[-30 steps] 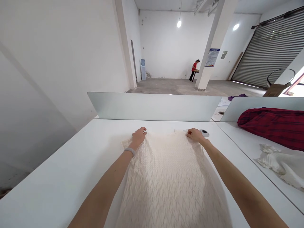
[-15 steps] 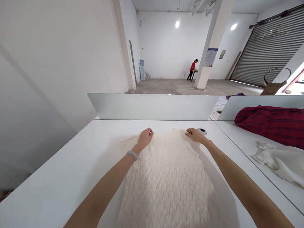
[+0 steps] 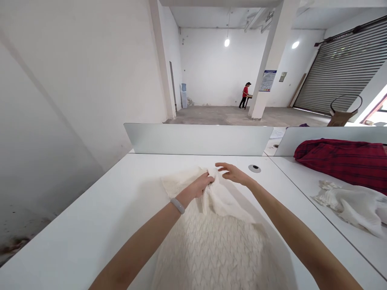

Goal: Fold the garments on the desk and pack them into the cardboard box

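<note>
A cream knitted garment (image 3: 211, 237) lies spread on the white table (image 3: 99, 209) in front of me, its far end bunched up. My left hand (image 3: 203, 184), with a grey band on the wrist, is closed on that far end and lifts it off the table. My right hand (image 3: 231, 173) hovers just right of the bunched fabric with its fingers stretched out, touching or nearly touching the knit.
A grey divider panel (image 3: 196, 139) runs along the table's far edge, with a round cable port (image 3: 254, 168) near it. On the neighbouring table to the right lie a red plaid cloth (image 3: 344, 159) and a white crumpled cloth (image 3: 350, 205). A person in red (image 3: 244, 95) stands far back.
Both hands moved inward from the garment's far corners. The left hand gathered the far edge and raised it; the right hand let go of its corner and opened.
</note>
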{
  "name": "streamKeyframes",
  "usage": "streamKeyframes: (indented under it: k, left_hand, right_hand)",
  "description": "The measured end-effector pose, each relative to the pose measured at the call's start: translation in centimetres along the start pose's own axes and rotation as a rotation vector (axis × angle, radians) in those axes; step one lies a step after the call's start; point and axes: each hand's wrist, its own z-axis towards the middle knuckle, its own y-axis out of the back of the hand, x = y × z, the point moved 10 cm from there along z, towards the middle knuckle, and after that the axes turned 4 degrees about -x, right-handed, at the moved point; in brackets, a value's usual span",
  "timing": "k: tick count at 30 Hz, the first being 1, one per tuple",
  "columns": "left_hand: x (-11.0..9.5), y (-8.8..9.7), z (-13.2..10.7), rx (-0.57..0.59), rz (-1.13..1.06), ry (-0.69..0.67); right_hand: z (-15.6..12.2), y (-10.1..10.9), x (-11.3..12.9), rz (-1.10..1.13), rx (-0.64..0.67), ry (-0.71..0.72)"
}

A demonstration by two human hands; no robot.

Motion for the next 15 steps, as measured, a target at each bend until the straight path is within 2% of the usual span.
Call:
streamKeyframes:
  k: [3,6,8,11,13,15]
  left_hand:
    - [-6.1,-1.0,-3.6,0.235,0.111,-0.112]
    - [-12.9,-0.9,-7.6,0.325,0.233,-0.229]
    - [-16.9,-0.1,-9.8,0.285,0.262,-0.266]
    - [-22.5,1.7,-13.0,0.138,0.293,-0.385]
    - [-25.5,2.7,-15.2,0.054,0.331,-0.487]
    - [-27.8,3.7,-17.5,-0.012,0.374,-0.574]
  right_hand:
    - [0.6,-0.9,4.5,0.241,0.084,0.158]
    - [0.0,-1.8,8.6,0.46,0.185,0.173]
    - [-1.1,-2.4,10.5,0.466,0.238,0.133]
    - [-3.3,-3.1,11.6,0.321,0.283,0.053]
    - [-4.4,-2.5,11.2,0.235,0.231,-0.022]
    - [-5.3,-0.9,10.8,0.194,0.147,-0.076]
